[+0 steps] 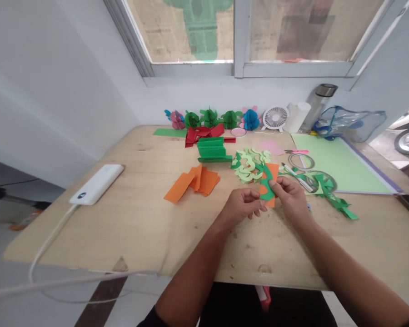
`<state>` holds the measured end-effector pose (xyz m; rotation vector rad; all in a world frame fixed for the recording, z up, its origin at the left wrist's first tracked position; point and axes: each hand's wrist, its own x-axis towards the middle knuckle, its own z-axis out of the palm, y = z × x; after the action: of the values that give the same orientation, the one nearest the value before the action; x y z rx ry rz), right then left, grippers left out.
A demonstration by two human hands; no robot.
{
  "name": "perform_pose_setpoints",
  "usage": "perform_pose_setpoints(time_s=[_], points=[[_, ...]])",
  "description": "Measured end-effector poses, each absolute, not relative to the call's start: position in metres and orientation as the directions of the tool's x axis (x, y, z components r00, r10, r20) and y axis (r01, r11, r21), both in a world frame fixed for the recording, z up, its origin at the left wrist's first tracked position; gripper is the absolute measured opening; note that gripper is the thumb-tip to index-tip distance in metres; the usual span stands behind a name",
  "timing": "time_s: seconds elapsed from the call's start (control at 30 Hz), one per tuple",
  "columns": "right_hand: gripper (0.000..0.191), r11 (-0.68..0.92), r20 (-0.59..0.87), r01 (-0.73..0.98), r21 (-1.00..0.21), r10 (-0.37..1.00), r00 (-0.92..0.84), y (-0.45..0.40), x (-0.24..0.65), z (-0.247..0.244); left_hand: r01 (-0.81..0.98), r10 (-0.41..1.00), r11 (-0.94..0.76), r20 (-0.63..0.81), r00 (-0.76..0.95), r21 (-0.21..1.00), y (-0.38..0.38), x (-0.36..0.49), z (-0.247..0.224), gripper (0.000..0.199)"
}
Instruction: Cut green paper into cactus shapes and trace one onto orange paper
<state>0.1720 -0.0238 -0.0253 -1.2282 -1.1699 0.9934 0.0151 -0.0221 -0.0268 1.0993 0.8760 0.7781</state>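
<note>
An orange paper rectangle (276,171) is held up just above the table, with a wavy green paper cutout (268,173) lying flat against its face. My right hand (291,200) pinches both layers at the right side, thumb on top of the green shape. At the lower left edge, the fingers of my left hand (240,206) are closed on the paper pieces. Behind them lies a heap of pale green wavy cutouts (248,163). Left of my hands, several orange paper pieces (206,181) overlap in a loose pile.
Folded green paper (211,149) and red paper (204,132) lie farther back. Paper honeycomb figures (210,118) line the wall beside a small fan (276,118). A pen (298,178), green scraps (327,188) and a pale green sheet (347,168) are rightward; a power bank (97,184) is left.
</note>
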Motion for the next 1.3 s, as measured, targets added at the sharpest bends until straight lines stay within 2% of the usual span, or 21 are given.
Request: perform_pose_setpoints(time_s=[0.33, 0.53, 0.77, 0.93, 1.3], points=[[0.035, 0.184, 0.203, 0.133, -0.974, 0.968, 0.148, -0.028, 0.171, -0.021, -0.076, 0.884, 0.229, -0.175, 0.433, 0.97, -0.023, 0.014, -0.024, 0.019], [0.036, 0.2, 0.219, 0.116, -0.973, 0.957, 0.188, -0.026, 0.172, -0.025, -0.108, 0.898, 0.21, -0.148, 0.414, 0.972, -0.022, 0.016, -0.031, 0.018], [0.028, 0.209, 0.231, 0.109, -0.972, 0.936, 0.265, -0.024, 0.173, -0.029, -0.202, 0.96, 0.08, -0.021, 0.277, 0.976, -0.028, 0.026, -0.033, 0.033], [0.029, 0.204, 0.224, 0.103, -0.974, 0.938, 0.266, -0.025, 0.172, -0.027, -0.146, 0.97, -0.04, 0.074, 0.232, 0.988, -0.03, 0.03, -0.037, 0.027], [0.031, 0.209, 0.248, 0.167, -0.964, 0.932, 0.265, -0.026, 0.172, -0.024, -0.116, 0.965, -0.099, 0.124, 0.233, 0.988, -0.03, 0.028, -0.036, 0.014]])
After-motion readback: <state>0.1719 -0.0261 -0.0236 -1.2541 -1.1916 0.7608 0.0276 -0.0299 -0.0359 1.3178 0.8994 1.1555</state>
